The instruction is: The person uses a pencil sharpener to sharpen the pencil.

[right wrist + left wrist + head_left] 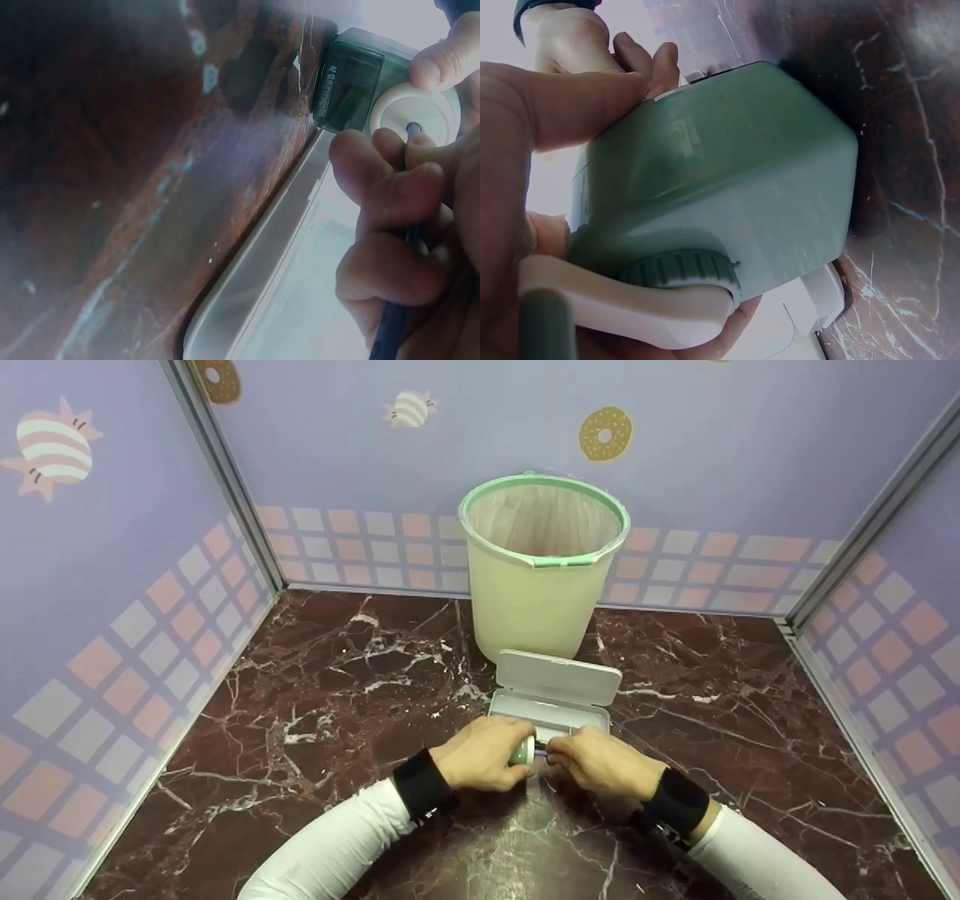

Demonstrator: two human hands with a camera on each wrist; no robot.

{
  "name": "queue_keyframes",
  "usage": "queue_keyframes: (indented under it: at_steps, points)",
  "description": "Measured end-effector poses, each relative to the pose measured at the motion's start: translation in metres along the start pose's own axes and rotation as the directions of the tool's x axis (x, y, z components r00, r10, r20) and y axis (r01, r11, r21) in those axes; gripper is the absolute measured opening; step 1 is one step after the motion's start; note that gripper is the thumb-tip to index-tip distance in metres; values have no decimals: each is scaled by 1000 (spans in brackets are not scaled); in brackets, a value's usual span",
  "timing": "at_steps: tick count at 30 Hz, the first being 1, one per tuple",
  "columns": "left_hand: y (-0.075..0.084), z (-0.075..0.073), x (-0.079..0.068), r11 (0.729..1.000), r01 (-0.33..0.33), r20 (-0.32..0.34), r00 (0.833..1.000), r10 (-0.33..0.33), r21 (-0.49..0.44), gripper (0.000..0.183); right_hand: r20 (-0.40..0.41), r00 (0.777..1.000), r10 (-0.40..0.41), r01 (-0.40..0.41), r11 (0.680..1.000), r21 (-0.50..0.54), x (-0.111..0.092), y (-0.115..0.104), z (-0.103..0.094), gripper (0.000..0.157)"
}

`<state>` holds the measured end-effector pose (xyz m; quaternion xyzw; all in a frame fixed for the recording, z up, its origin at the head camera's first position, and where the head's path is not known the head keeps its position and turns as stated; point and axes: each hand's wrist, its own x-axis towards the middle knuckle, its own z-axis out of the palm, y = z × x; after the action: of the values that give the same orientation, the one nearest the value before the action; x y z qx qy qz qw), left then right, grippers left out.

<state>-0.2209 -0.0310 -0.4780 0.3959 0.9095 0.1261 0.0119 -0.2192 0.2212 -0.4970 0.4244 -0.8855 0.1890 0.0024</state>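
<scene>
My left hand [484, 754] grips a green crank pencil sharpener [727, 165], thumb on one side. Its pale crank arm [645, 311] shows in the left wrist view. A dark blue pencil [390, 330] is pinched in my right hand [604, 763], fingers curled round it. One end of the pencil meets the hole in the sharpener's round white face [397, 109]. Behind both hands lies an open pale grey pencil case [559, 679], lid raised; the hands hide part of it, and what it holds cannot be made out.
A cream bin [536, 607] with a green rim and clear liner stands behind the pencil case, near the back wall. Patterned panels [337, 472] enclose the dark red marbled tabletop [360, 675] at the left, back and right.
</scene>
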Motion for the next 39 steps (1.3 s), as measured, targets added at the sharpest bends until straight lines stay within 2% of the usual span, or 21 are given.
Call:
queue_keyframes:
  at_steps: [10,16,22,29,35,39]
  points:
    - [3,0,4,1000,24,41,999,-24,-3,32,-21,1000,-20,20,1000,-18,-7,3,1,14]
    - [1,-1,2,999,13,25,1000,-12,-41,32,-47,998,-28,27,999,-32,-15,8,-1,11]
    - [-6,-2,-4,999,10,7,1000,-10,-51,34,-119,992,-40,32,997,-69,-31,19,-9,14]
    - [-7,-3,-6,997,32,9,999,-32,-73,36,-232,972,-25,8,997,-72,-44,33,-19,15]
    - [-4,-1,-3,997,36,9,999,-35,-74,35,-343,939,-26,4,998,-64,-46,38,-26,11]
    - [-4,-1,0,996,31,11,999,-30,-86,34,-377,926,-16,-2,999,-48,-45,38,-30,11]
